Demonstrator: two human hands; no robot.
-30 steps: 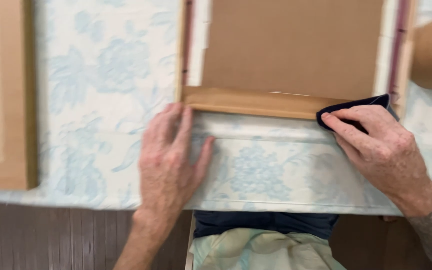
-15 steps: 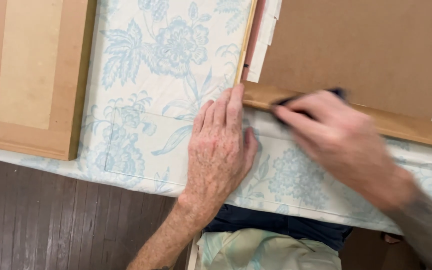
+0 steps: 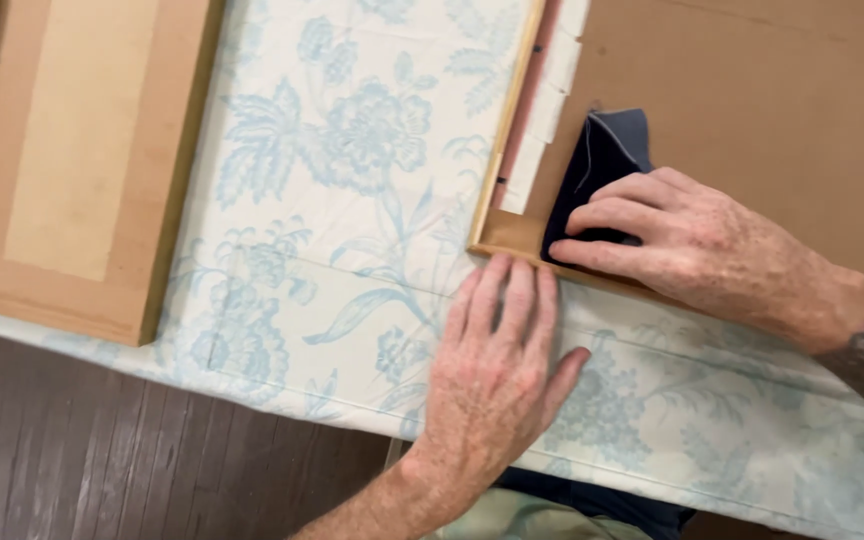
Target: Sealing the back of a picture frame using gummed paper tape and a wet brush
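Dark cloth [image 3: 597,175] is pinned flat by right hand [image 3: 697,245] at the frame [image 3: 500,235] corner — frame edge runs rightward. Left hand [image 3: 497,375] is laid open, flat, just below that corner.

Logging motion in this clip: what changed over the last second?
The right hand slid the dark cloth left along the frame's lower edge to its left corner, holding it throughout. The left hand stayed flat on the floral tablecloth beside the frame. The second frame did not move.

Dark plank floor [image 3: 102,440], floral-clothed table [image 3: 352,150]
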